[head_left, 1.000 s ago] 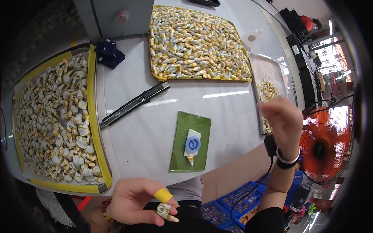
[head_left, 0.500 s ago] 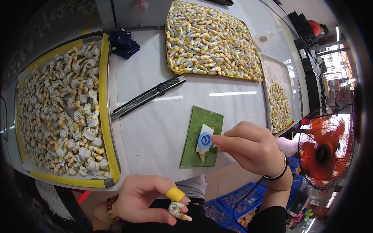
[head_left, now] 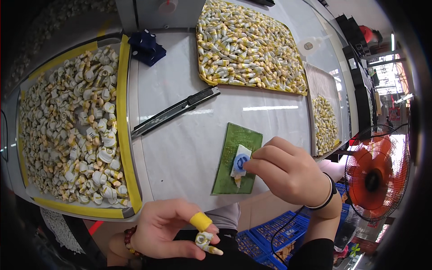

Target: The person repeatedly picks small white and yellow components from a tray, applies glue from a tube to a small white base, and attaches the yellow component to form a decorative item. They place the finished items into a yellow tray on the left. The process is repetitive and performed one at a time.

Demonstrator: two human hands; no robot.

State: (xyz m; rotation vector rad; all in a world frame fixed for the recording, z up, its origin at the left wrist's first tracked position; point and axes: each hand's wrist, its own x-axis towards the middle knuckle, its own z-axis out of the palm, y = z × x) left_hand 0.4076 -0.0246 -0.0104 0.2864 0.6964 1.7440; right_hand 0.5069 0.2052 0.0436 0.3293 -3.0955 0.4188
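Low in front of me, my left hand (head_left: 173, 231) pinches a small white-and-yellow moulded figure piece (head_left: 206, 243) between thumb and fingers; yellow tape wraps one fingertip. To the right, my right hand (head_left: 288, 173) has its thumb and forefinger closed at the edge of a small round blue piece (head_left: 241, 162). This blue piece sits over a white block (head_left: 244, 150), which lies on a green rectangular plate (head_left: 222, 180) on the table. A small yellowish-white tip (head_left: 237, 182) sticks out below the block. My right fingertips partly cover the blue piece's edge.
A yellow-taped tray (head_left: 126, 135) at left is heaped with white pieces. Farther back stands a tray of small yellow-and-white parts (head_left: 249, 47), with another tray (head_left: 325, 121) at right. A black utility knife (head_left: 177, 109) lies mid-table. An orange fan (head_left: 375, 175) stands right, near blue crates (head_left: 279, 231).
The view has shifted slightly. My right thumb and forefinger have closed in on the blue piece's edge, and it looks a little tilted. My left hand keeps its hold on the figure piece.
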